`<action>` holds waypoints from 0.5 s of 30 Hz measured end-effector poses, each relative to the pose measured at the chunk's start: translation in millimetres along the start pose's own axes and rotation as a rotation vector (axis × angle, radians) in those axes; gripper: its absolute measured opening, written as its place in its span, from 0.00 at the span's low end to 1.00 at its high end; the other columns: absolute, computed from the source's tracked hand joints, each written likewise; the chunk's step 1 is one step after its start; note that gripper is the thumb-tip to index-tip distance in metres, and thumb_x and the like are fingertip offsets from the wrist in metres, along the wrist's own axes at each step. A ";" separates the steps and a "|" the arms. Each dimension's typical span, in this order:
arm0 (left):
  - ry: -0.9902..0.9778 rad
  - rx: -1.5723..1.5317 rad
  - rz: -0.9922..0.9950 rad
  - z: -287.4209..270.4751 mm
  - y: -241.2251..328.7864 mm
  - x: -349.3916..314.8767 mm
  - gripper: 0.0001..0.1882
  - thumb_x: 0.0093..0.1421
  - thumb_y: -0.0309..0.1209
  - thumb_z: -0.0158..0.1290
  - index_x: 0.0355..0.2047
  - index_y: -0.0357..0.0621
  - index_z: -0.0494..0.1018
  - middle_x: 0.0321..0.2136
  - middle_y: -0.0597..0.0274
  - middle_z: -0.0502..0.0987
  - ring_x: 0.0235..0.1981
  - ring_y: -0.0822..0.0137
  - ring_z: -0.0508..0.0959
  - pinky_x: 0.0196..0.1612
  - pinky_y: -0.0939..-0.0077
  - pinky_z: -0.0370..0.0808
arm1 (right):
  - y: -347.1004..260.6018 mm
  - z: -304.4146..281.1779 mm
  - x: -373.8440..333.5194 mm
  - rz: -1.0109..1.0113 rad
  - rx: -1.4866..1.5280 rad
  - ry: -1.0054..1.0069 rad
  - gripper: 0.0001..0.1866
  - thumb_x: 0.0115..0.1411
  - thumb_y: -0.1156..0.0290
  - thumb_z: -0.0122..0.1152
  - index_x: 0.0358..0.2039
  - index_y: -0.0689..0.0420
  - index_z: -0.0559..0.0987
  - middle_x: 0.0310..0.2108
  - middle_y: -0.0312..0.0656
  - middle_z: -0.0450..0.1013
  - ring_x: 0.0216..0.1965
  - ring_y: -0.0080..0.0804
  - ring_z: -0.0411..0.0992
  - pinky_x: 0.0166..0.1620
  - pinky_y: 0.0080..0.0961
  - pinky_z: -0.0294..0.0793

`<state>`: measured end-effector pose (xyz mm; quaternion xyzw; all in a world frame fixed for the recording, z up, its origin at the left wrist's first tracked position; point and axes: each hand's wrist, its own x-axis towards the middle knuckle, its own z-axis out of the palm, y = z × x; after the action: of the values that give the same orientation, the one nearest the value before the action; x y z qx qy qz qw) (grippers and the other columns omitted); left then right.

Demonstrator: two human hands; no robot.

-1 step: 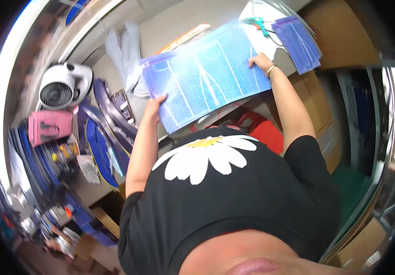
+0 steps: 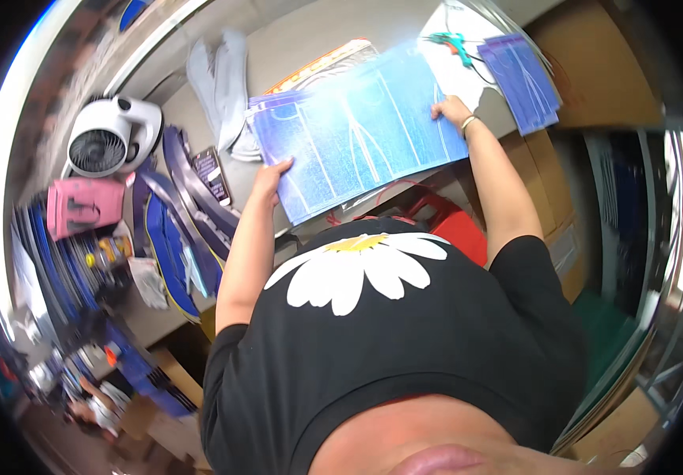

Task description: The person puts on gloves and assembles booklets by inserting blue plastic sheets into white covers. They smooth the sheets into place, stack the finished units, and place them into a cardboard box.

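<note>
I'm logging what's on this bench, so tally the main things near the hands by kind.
Blue sheet, held at both ends: 1
Stack of blue sheets: 1
Glue gun: 1
White fan: 1
Pink box: 1
Total: 5

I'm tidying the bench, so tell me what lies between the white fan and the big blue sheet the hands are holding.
In the head view, pale folded cloth and curved dark blue pieces lie between the white fan and the blue sheet.
</note>
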<state>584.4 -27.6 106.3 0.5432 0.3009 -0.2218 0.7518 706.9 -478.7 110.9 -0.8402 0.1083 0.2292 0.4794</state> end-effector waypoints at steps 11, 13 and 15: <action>0.237 -0.172 0.059 -4.5 -38.9 3.8 0.17 0.57 0.25 0.55 0.46 0.30 0.70 0.38 0.48 0.79 0.36 0.57 0.80 0.42 0.62 0.78 | 30.5 6.6 37.0 0.098 -0.262 0.050 0.20 0.36 0.68 0.61 0.31 0.66 0.80 0.27 0.52 0.76 0.27 0.40 0.75 0.34 0.32 0.74; 0.247 -0.227 0.084 -3.4 -42.3 -2.2 0.17 0.59 0.26 0.53 0.47 0.31 0.70 0.39 0.48 0.78 0.37 0.58 0.80 0.43 0.63 0.77 | 28.9 7.1 35.1 0.116 -0.172 -0.013 0.20 0.37 0.67 0.61 0.31 0.66 0.79 0.28 0.52 0.76 0.28 0.41 0.75 0.34 0.32 0.74; 0.227 -0.279 0.081 -6.1 -44.9 -2.8 0.17 0.60 0.27 0.53 0.48 0.31 0.69 0.40 0.49 0.78 0.37 0.58 0.80 0.44 0.62 0.77 | 26.7 7.1 29.5 0.105 -0.117 -0.039 0.19 0.39 0.67 0.60 0.32 0.66 0.79 0.28 0.51 0.76 0.28 0.40 0.75 0.34 0.33 0.74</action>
<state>551.4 -35.7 76.2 0.4669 0.3897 -0.0846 0.7892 719.9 -485.3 73.2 -0.8552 0.1292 0.2764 0.4190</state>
